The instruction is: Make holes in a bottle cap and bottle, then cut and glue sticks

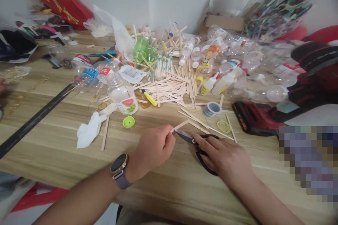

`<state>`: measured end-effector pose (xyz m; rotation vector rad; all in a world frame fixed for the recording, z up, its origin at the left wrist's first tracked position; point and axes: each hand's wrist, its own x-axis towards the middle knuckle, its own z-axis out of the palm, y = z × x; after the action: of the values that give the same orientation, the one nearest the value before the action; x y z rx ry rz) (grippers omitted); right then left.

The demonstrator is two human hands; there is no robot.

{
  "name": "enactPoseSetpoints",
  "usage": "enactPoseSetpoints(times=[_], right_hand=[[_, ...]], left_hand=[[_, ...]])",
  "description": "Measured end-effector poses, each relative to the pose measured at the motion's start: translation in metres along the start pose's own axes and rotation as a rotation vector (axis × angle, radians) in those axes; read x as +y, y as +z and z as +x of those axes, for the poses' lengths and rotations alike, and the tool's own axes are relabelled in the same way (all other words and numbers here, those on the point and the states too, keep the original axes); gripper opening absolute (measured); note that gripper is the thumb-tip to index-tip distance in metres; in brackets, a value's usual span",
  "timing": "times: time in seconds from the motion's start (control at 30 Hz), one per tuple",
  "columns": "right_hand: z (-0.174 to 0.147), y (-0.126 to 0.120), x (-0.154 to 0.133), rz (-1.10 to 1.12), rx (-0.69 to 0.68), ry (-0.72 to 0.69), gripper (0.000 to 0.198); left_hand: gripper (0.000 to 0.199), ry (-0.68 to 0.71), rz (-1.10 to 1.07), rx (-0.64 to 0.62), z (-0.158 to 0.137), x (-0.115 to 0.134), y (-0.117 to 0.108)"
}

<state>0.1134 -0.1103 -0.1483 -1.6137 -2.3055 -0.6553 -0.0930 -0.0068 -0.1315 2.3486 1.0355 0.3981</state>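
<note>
My left hand [155, 146], with a watch on its wrist, is closed around one end of a flat wooden craft stick [181, 125]. This stick meets another wooden stick [198, 126] at an angle. In my right hand [227, 158] is a pair of black-handled scissors [186, 136], its blades pointing left with the tips at the stick near my left fingers. Whether the blades touch the wood I cannot tell. Just beyond my hands lie a spool of wire [212, 109], a yellow-green ring [223, 126] and a few loose thin sticks.
A heap of craft sticks [169, 89] covers the table's middle, with a yellow-handled tool [150, 98] on it. Plastic bottles [123, 95] stand left and right. A cordless power tool [264, 112] lies at right. Near the left are a tissue [89, 130] and green lid [129, 122].
</note>
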Motion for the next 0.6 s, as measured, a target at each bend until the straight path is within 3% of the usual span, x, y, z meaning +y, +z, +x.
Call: enactPoseSetpoints(times=[0.23, 0.43, 0.5, 0.6], right_hand=[[0.0, 0.003, -0.005, 0.04, 0.009, 0.058, 0.031], [0.008, 0.005, -0.014, 0.644, 0.047, 0.362, 0.018], [0.009, 0.002, -0.011, 0.695, 0.064, 0.445, 0.02], [0.009, -0.002, -0.006, 0.663, 0.072, 0.443, 0.035]], left_hand=[[0.026, -0.025, -0.23, 0.025, -0.001, 0.002, -0.001], [0.028, -0.104, -0.559, -0.066, 0.0, 0.004, 0.001], [0.03, -0.146, -0.658, -0.075, 0.001, 0.002, 0.003], [0.031, -0.188, -0.773, -0.077, 0.001, -0.001, 0.005]])
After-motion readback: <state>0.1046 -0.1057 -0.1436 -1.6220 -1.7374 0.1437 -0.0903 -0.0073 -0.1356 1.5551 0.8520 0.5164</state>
